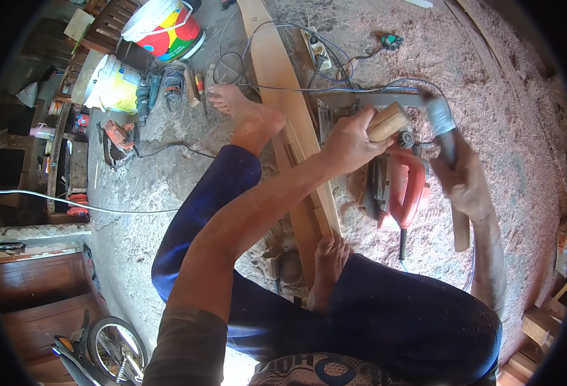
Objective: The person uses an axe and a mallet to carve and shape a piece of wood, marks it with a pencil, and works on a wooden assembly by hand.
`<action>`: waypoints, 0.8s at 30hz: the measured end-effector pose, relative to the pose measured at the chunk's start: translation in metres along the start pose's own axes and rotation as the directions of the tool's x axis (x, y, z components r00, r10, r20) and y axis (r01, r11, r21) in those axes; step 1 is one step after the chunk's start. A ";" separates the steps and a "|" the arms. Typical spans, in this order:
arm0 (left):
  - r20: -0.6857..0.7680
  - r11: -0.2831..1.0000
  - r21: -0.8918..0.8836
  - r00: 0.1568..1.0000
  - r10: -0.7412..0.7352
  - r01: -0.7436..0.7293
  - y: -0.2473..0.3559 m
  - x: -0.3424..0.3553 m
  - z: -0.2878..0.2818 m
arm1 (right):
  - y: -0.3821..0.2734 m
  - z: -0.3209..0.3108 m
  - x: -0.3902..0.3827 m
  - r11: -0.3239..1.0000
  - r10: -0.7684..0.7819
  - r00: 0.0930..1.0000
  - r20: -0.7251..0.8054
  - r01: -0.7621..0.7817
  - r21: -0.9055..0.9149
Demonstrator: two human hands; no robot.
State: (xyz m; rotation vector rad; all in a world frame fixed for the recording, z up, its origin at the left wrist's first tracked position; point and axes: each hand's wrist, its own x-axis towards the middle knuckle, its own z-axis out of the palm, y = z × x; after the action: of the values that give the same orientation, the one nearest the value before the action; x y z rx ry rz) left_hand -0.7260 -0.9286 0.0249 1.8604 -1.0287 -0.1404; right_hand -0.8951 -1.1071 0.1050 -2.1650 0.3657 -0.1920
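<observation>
Wooden plank (274, 61): long, pale, laid on the rough floor, a bare foot (248, 112) overlapping its left edge.
Plastic bucket (167, 32): white, red and green, handled, upper left, near a second, white-and-yellow bucket (111, 87).
Corded power tool (409, 183): red, on the floor between plank and right hand (466, 186).
Hammer-like tool (440, 118): silvery upper end, wooden handle below; right hand's fingers closed around its middle.
Metal strip (386, 100): flat, grey, just beyond the left hand (354, 145); whether joined to anything, cannot tell.
Wooden block (389, 122): rounded, short, gripped in left hand, raised above the power tool's far end.
</observation>
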 end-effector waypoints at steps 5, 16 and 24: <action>0.096 0.997 0.028 0.993 -0.075 0.073 -0.002 0.003 0.008 | 0.016 0.018 -0.005 0.995 0.002 0.995 -0.100 0.008 0.098; 0.150 0.977 -0.015 0.967 -0.208 0.212 -0.012 0.014 -0.005 | 0.008 0.029 -0.022 0.928 0.199 0.978 0.057 -0.207 0.309; 0.172 0.979 -0.090 0.971 -0.166 0.183 0.016 -0.007 -0.009 | 0.006 0.025 -0.026 0.892 0.225 0.971 0.076 -0.237 0.386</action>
State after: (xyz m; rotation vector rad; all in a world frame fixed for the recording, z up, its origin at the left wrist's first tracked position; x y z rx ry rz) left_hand -0.7351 -0.9204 0.0403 1.8643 -0.9466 -0.4503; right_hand -0.9142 -1.0822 0.0854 -1.7089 0.5178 -0.0894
